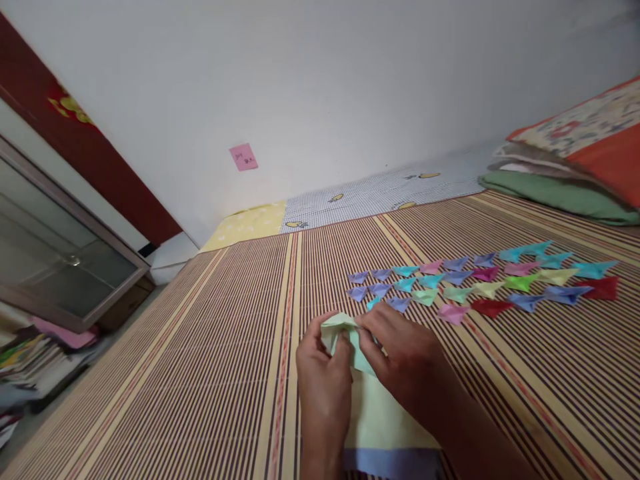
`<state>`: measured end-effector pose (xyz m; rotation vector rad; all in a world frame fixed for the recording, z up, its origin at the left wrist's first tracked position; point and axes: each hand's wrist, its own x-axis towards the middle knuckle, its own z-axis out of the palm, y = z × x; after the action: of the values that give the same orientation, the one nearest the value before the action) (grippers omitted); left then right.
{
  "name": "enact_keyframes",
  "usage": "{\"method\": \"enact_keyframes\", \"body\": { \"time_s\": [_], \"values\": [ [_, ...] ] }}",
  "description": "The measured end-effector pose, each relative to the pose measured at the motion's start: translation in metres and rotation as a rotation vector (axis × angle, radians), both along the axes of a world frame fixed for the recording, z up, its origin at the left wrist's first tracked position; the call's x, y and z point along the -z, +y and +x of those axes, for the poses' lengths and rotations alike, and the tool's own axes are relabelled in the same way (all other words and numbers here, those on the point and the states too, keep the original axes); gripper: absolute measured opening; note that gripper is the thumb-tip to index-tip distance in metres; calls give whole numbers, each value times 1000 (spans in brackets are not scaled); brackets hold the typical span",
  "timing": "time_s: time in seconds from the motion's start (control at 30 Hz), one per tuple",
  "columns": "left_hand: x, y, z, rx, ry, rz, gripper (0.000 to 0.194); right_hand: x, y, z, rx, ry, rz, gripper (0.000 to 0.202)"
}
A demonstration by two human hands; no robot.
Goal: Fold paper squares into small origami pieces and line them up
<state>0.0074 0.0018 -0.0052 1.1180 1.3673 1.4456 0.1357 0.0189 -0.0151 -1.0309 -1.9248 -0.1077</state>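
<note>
A pale green piece of folded paper [361,360] is held up between both hands, its upper edge creased over. My left hand [325,373] grips its left side, with the thumb pressed inside the fold. On the right edge, the fingers of my right hand [405,353] pinch the paper. Below the hands lies a pale yellow-green sheet [385,413], with a blue-violet sheet [393,461] showing under its near edge. Beyond my right hand, several small folded paper shapes, such as a bright green one [521,283] and a dark red one [490,307], stand in rows.
A striped bamboo mat [225,333] covers the surface. Folded bedding [565,190] and an orange-edged pillow [610,147] are at the right. A pink note [243,157] is on the wall. To the left stand a glass-door cabinet [65,247] and stacked books [30,353].
</note>
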Motion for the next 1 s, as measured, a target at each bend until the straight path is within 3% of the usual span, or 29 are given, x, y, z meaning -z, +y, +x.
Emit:
{"method": "enact_keyframes", "body": {
  "time_s": [0.13,0.27,0.43,0.57,0.77,0.9,1.0],
  "values": [
    [-2,-2,1,-36,13,80,32,-1,-1,-3,0,82,-24,16],
    [-8,-4,1,-26,36,111,43,-8,-2,-2,-37,134,-25,27],
    [-4,-3,-5,38,-297,68,31,-15,-4,1,-119,314,-76,35],
    [-5,-4,-7,60,-445,58,21,-18,-5,3,-153,408,-162,30],
    [-18,-9,-7,161,-647,48,34,-16,-2,7,-158,411,-127,34],
    [-13,-6,-5,119,-583,-38,36,-15,-2,8,-234,364,-108,36],
    [-7,-2,-4,120,-542,-74,27,-17,-3,9,-298,382,-183,36]
  ]
}}
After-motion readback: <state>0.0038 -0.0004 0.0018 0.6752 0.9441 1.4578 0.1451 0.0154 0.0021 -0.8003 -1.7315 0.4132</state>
